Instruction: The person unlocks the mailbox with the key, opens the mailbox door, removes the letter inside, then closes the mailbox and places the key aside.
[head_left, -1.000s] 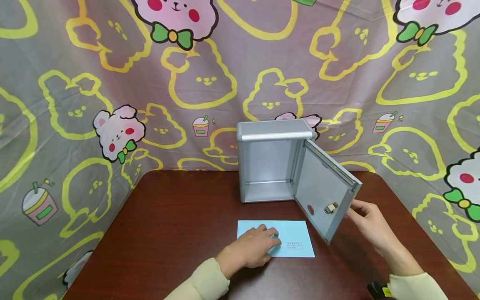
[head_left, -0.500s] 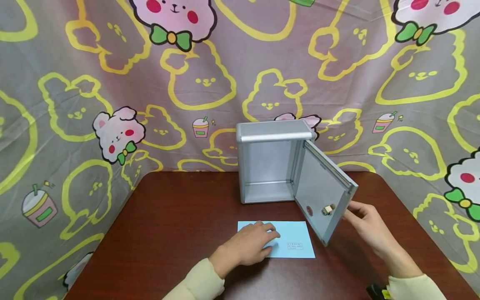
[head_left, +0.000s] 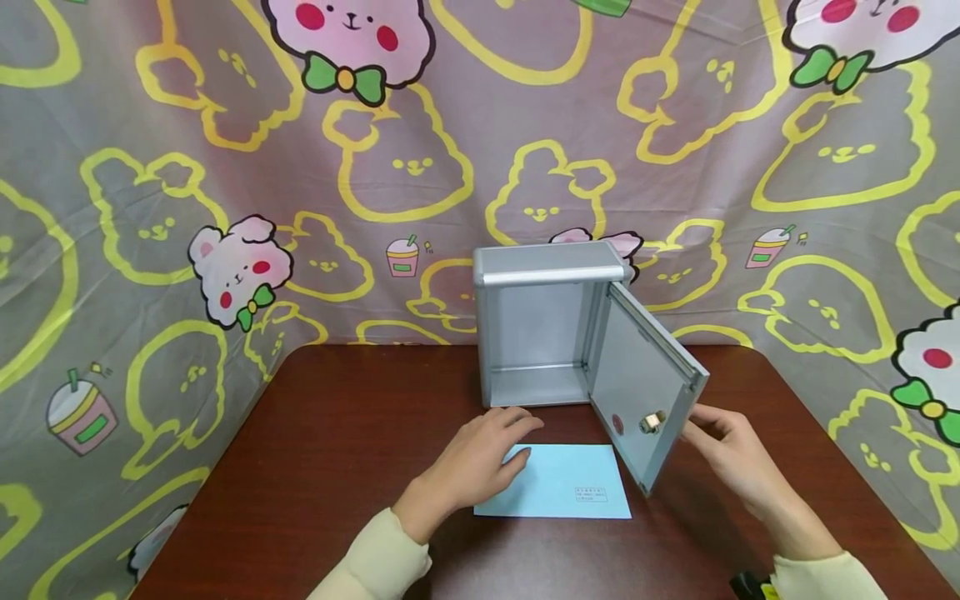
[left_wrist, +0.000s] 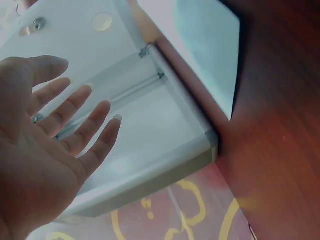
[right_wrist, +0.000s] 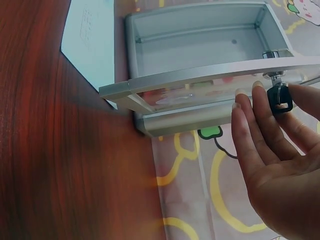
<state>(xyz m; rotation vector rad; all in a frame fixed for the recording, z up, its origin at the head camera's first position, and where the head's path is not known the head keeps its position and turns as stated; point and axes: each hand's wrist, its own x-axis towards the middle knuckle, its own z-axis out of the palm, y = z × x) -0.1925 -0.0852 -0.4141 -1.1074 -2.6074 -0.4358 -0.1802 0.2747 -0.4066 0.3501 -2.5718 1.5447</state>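
Note:
A silver metal box (head_left: 536, 333) stands open on the table, its hinged door (head_left: 637, 375) swung out toward the right front. At the door's outer face my right hand (head_left: 731, 454) pinches a black-headed key (right_wrist: 280, 98) seated in the lock, between thumb and finger; the lock's brass inner end (head_left: 652, 422) shows on the inside face. A light blue envelope (head_left: 555, 483) with a small printed block lies flat before the box. Over the envelope's left part hovers my left hand (head_left: 480, 458), fingers spread and holding nothing. In the left wrist view, its palm (left_wrist: 40, 165) overlaps the box.
The dark red-brown table (head_left: 360, 433) extends left of the box. A patterned cloth (head_left: 420, 167) hangs close behind and beside the table. A black and yellow thing (head_left: 753, 586) shows near the right sleeve at the bottom edge.
My left hand has come off the envelope, moving up and to the left as its fingers straighten. The door has swung slightly inward with my right hand, which keeps its hold.

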